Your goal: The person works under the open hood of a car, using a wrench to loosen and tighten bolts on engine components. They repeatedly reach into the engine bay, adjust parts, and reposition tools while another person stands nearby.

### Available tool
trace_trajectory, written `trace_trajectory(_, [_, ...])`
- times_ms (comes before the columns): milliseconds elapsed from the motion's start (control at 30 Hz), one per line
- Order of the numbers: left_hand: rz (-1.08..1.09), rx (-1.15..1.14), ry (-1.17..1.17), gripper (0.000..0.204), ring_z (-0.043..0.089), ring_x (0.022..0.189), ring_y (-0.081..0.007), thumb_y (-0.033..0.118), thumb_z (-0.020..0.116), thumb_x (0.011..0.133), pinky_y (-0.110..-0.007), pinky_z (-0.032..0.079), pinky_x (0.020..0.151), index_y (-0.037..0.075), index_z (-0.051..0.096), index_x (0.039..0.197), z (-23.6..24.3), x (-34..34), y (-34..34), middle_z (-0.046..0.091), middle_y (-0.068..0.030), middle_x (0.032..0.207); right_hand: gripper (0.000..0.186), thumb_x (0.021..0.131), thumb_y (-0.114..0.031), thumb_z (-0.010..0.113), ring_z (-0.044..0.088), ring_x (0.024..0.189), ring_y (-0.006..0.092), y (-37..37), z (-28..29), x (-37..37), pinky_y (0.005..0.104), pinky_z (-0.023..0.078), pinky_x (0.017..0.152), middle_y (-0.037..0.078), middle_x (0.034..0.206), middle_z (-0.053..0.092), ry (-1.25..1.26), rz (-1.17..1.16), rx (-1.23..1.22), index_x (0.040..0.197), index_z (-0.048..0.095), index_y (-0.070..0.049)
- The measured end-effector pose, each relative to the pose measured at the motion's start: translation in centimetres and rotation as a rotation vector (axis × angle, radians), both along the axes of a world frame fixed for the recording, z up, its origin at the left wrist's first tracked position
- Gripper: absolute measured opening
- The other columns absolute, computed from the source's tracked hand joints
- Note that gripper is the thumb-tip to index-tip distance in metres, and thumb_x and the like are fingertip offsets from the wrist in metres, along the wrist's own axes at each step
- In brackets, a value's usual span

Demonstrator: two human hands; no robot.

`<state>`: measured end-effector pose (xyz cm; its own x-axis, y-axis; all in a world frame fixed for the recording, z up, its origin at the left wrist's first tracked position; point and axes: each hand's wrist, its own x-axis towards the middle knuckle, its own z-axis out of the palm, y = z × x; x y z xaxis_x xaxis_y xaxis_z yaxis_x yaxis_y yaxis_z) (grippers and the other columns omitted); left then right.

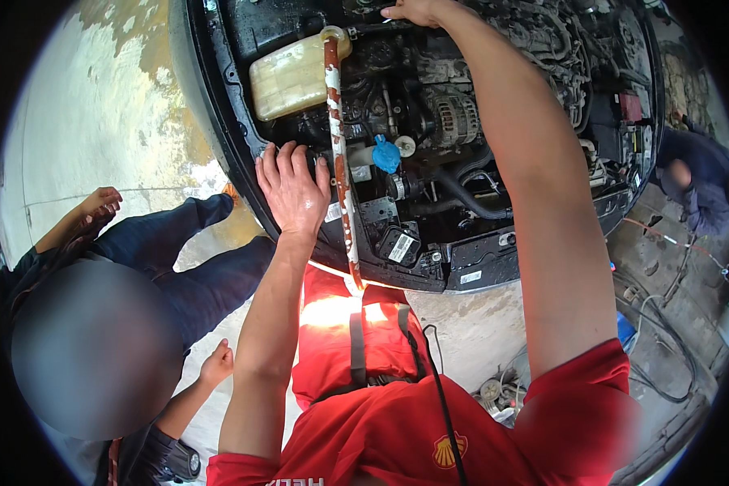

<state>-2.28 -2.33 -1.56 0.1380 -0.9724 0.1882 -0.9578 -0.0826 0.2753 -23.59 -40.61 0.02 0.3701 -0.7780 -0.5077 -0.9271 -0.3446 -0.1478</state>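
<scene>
My left hand [292, 190] rests with fingers apart on the car's black front edge, left of a rust-and-white mottled bar [338, 162] that crosses the engine bay upright in the picture. Above it is a translucent yellowish reservoir [287, 77]; to its right is a blue cap [386, 154]. My right hand [413, 12] reaches to the back of the bay, near a black hose beside the reservoir's neck, fingers closed round something thin and pale, too small to name. My right forearm hides part of the engine [454, 117].
A person [194, 292] in dark jeans stands close at my left, both hands showing. Another person [705, 182] in dark clothes is beside the car at the right. Cables [656, 356] and metal parts [494, 393] lie on the concrete floor [81, 105].
</scene>
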Motion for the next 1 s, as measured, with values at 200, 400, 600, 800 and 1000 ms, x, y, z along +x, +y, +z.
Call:
trace_trajectory(200, [0.001,-0.011,-0.001,0.037,0.042,0.142,-0.0372,0.032,0.065,0.099,-0.055,0.026,0.124,0.006,0.063,0.126,0.1,-0.2,-0.1,0.060,-0.0105,0.135,0.055,0.094,-0.054,0.072,0.072,0.106,0.0411,2.2,2.8,0.7,0.0497,0.054,0.093,0.026,0.112,0.075,-0.070,-0.144,-0.025,0.102,0.079,0.000])
trace_trajectory(400, [-0.004,-0.007,-0.006,0.036,0.042,0.143,-0.0375,0.032,0.065,0.099,-0.055,0.027,0.124,0.006,0.063,0.125,0.1,0.0,-0.1,0.060,-0.0105,0.134,0.057,0.087,-0.051,0.082,0.072,0.086,0.0354,2.5,3.1,1.1,0.0482,0.055,0.078,0.023,0.096,0.076,-0.174,-0.305,-0.003,0.097,0.077,0.005])
trace_trajectory(600, [-0.011,-0.014,-0.009,0.037,0.042,0.143,-0.0374,0.032,0.065,0.099,-0.055,0.027,0.124,0.005,0.063,0.125,0.0,-0.2,-0.3,0.060,-0.0118,0.134,0.055,0.089,-0.048,0.082,0.073,0.096,0.0341,2.3,2.5,2.2,0.0463,0.057,0.083,0.020,0.106,0.076,-0.166,-0.329,-0.081,0.107,0.077,0.003])
trace_trajectory(800, [-0.012,-0.011,-0.020,0.037,0.042,0.142,-0.0376,0.033,0.065,0.100,-0.055,0.027,0.123,0.006,0.063,0.125,0.2,-0.1,-0.5,0.060,-0.0120,0.135,0.030,0.100,-0.023,0.063,0.070,0.123,0.0314,5.1,4.8,8.4,0.0456,0.058,0.100,0.015,0.128,0.074,-0.172,-0.447,-0.201,0.120,0.079,-0.008])
trace_trajectory(1000, [-0.023,-0.026,-0.034,0.037,0.043,0.142,-0.0382,0.034,0.066,0.100,-0.055,0.028,0.122,0.006,0.063,0.124,-0.2,-0.1,-0.6,0.060,-0.0113,0.134,0.029,0.090,-0.021,0.075,0.076,0.108,0.0228,5.9,6.6,12.7,0.0393,0.063,0.082,0.006,0.120,0.079,0.115,-0.027,-0.162,0.117,0.082,-0.012])
